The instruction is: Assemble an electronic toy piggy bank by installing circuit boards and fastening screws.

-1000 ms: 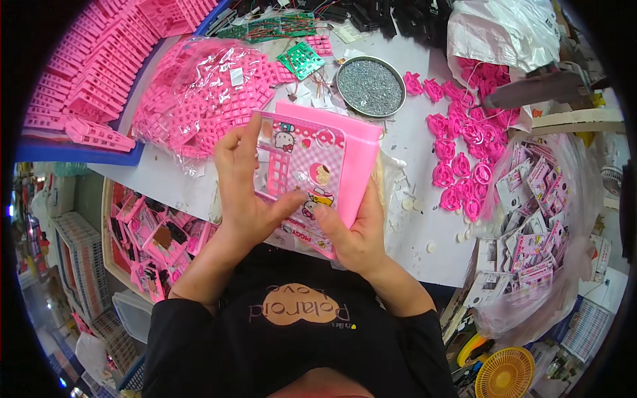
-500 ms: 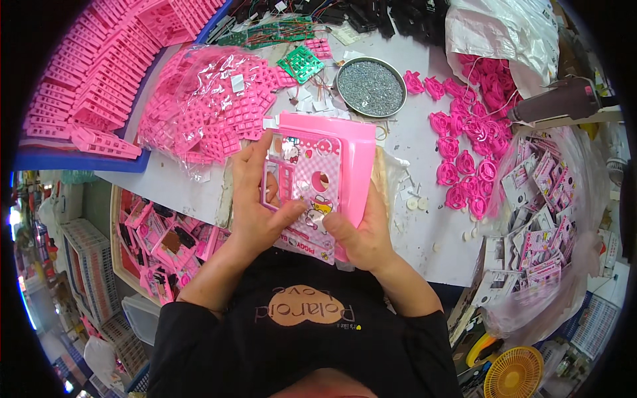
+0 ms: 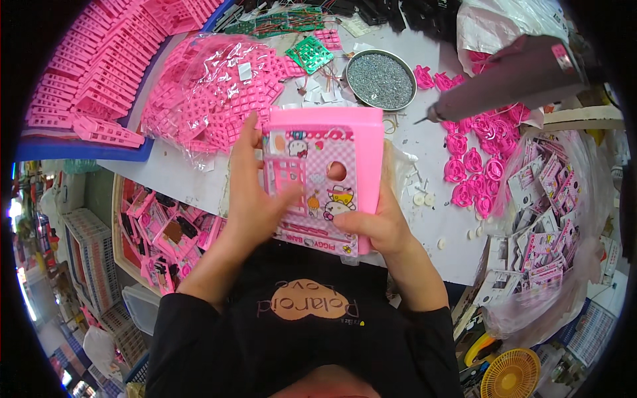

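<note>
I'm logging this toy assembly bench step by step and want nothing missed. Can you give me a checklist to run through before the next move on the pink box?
1. Pink plastic toy box with cartoon-sticker front held by both hands: ok.
2. Right hand grips the lower right edge: ok.
3. Left hand lies over the pink keypad grid on the front: ok; whether the grid is fully seated, cannot tell.
4. Round hole in the front panel unobstructed: ok.
5. Round metal dish of small screws on the table beyond the box: ok.
6. Grey electric screwdriver hangs at upper right, in neither hand: ok.
</note>
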`<action>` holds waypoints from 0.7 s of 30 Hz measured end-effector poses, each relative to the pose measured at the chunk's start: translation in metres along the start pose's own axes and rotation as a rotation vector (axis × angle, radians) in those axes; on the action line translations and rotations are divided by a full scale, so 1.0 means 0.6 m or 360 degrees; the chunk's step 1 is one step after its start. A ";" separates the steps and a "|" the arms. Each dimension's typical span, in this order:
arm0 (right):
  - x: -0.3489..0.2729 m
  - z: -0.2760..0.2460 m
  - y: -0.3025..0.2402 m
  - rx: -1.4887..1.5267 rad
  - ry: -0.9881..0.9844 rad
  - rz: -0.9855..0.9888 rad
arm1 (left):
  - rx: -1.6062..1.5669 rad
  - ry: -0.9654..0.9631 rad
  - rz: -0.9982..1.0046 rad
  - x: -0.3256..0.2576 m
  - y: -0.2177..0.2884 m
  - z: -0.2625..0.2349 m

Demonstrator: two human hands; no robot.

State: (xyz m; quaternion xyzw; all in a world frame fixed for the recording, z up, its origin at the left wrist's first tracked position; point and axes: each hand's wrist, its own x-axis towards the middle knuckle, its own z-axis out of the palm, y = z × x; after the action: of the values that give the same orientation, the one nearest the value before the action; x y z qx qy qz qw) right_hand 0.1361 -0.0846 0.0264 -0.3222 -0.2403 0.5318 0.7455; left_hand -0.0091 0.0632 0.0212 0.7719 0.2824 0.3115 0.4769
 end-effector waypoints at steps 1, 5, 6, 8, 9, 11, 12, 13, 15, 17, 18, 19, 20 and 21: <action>0.007 0.004 -0.003 0.0092 0.0027 -0.0007 | -0.0791 0.0054 -0.0483 0.015 0.002 0.009; -0.005 0.002 -0.027 -0.0486 0.0202 0.0407 | -0.0928 0.0051 -0.0703 0.037 0.000 -0.005; -0.019 -0.014 -0.024 -0.0519 0.0219 0.0425 | -0.0938 0.0060 -0.0636 0.039 0.001 -0.002; -0.035 -0.041 -0.017 -0.0582 0.0227 0.0449 | -0.0945 0.0093 -0.0503 0.041 0.000 0.002; -0.041 -0.043 -0.013 -0.0560 0.0255 0.0417 | -0.1026 0.0094 -0.0570 0.040 0.005 0.001; -0.043 -0.043 -0.010 -0.0536 0.0258 0.0359 | -0.1170 0.0111 -0.0689 0.040 0.017 -0.005; -0.043 -0.048 -0.011 -0.0533 0.0233 0.0332 | -0.1134 0.0090 -0.0643 0.042 0.016 -0.008; -0.042 -0.045 -0.011 -0.0552 0.0233 0.0322 | -0.1097 0.0070 -0.0598 0.046 0.012 -0.010; -0.040 -0.028 -0.018 -0.0620 0.0266 0.0317 | -0.0791 0.0017 -0.0358 0.050 -0.007 -0.017; -0.045 -0.023 -0.016 -0.0651 0.0262 0.0255 | -0.0653 0.0060 -0.0266 0.048 -0.020 -0.020; -0.051 -0.031 -0.011 -0.0635 0.0230 0.0188 | -0.0588 0.0080 -0.0222 0.048 -0.022 -0.020; -0.050 -0.029 -0.011 -0.0624 0.0237 0.0168 | -0.0526 0.0072 -0.0195 0.053 -0.022 -0.021; -0.049 -0.029 -0.011 -0.0619 0.0247 0.0146 | -0.0472 0.0059 -0.0168 0.061 -0.021 -0.019; -0.043 -0.020 -0.017 -0.0619 0.0295 0.0172 | -0.0416 0.0047 -0.0141 0.064 -0.020 -0.019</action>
State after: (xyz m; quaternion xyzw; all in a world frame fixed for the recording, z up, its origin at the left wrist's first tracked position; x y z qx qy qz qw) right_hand 0.1429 -0.1140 0.0256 -0.5197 -0.2510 0.4828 0.6586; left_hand 0.0055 0.1024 0.0223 0.6852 0.2801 0.3356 0.5826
